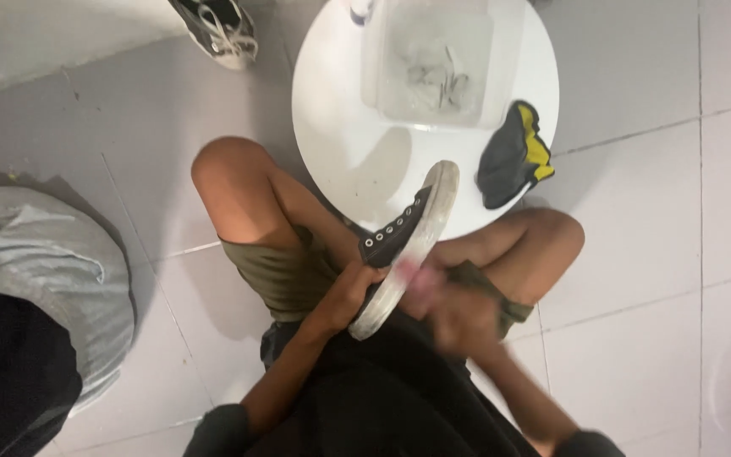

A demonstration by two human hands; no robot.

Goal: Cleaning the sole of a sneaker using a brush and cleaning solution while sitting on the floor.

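The sneaker (406, 245) sits tipped on its side between the person's knees, heel end in the left hand (344, 296), with the right hand (454, 309) (blurred) touching the sole from the right. Its toe pokes over the round table (332, 127) just ahead. On that table: a tub (437, 59) toward the back, a cloth (513, 156) at the right edge. Another shoe (222, 30) lies on the floor, far left of the table.

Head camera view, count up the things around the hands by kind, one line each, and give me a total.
Black sneakers: 2, one held in the hands, one on the floor
Round white table: 1
Clear plastic tub: 1
Black and yellow cloth: 1
Grey sack on the floor: 1
Total: 6
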